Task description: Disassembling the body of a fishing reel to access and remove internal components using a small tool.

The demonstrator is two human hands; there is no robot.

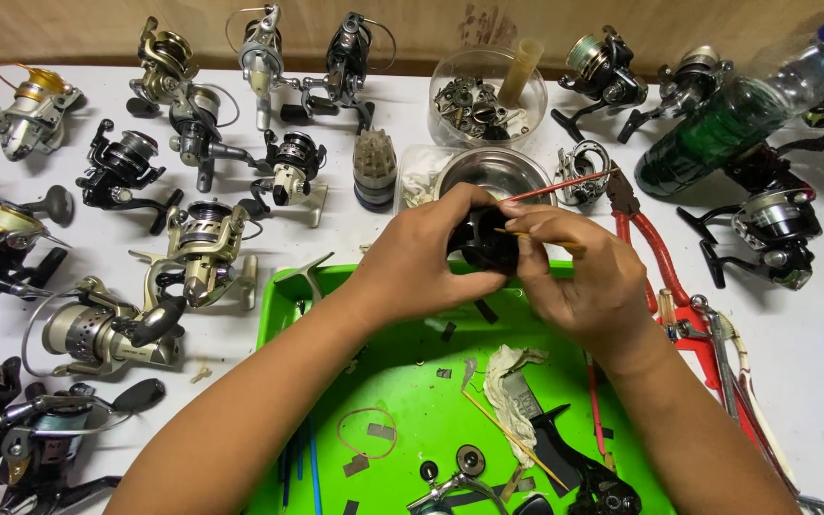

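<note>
My left hand (422, 257) wraps around a black reel part (484, 240), fingers closed on its left side, holding it up over the far edge of the green tray (402, 401). My right hand (584, 277) meets it from the right, fingers pinched shut on a thin wooden stick (538, 238) whose tip touches the part. A soiled rag (505, 377) lies in the tray below. Red pliers (646, 238) rest on the white surface (803, 334) just beside my right hand.

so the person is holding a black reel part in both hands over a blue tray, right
Not quite: the tray is green, not blue. The head view shows the left hand and right hand holding the black reel part over it.
</note>
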